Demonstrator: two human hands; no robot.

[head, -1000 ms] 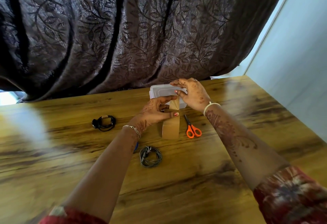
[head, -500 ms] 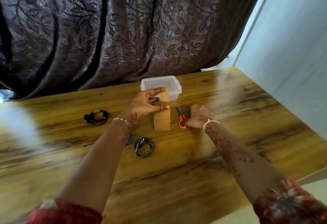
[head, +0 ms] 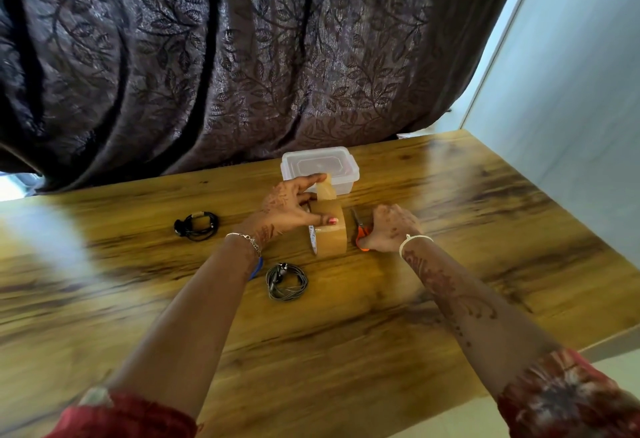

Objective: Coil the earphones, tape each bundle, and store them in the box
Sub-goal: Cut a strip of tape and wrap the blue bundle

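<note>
- Brown tape roll [head: 330, 231] stands on edge mid-surface; my left hand [head: 291, 207] steadies it and pinches its free end up for cutting.
- My right hand [head: 389, 228] closes on the orange scissors [head: 360, 233].
- Grey earphones [head: 286, 281] wait near; black earphones [head: 196, 226] left; box [head: 320, 169] far, lidded.

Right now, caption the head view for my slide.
Left hand holds tape roll; right hand grasps scissors.

A dark leaf-patterned curtain [head: 214, 67] hangs behind the wooden table [head: 450, 216], pale wall [head: 571, 108] at right.
</note>
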